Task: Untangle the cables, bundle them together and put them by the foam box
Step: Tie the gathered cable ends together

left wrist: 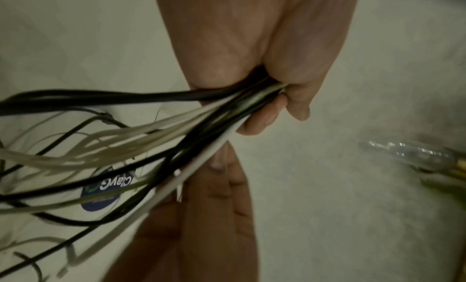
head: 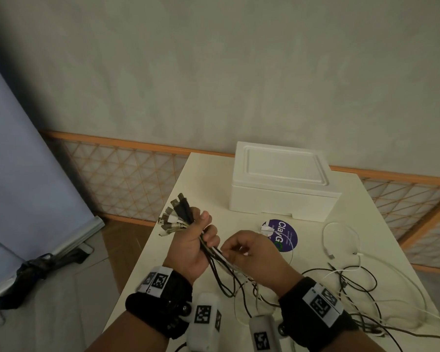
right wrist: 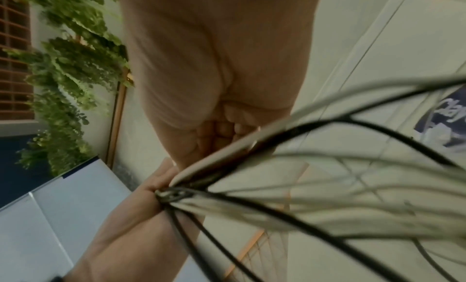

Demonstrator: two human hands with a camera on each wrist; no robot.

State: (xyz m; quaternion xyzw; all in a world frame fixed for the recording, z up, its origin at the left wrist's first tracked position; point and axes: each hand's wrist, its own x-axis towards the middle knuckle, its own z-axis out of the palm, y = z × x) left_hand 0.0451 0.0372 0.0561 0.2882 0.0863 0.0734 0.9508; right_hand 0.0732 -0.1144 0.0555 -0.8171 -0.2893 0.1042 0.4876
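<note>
Now the left hand (head: 192,246) clenches the cables (head: 215,260) just below their plugs, which fan out far-left. Beside it, the right hand (head: 254,257) pinches a white cable. Loose ends trail over the tabletop (head: 214,174); the foam box (head: 282,179) sits farther off.

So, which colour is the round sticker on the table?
The round sticker is dark purple-blue with white lettering, clearest in the head view.

Purple round sticker (head: 283,235) on table (head: 208,174)
</note>
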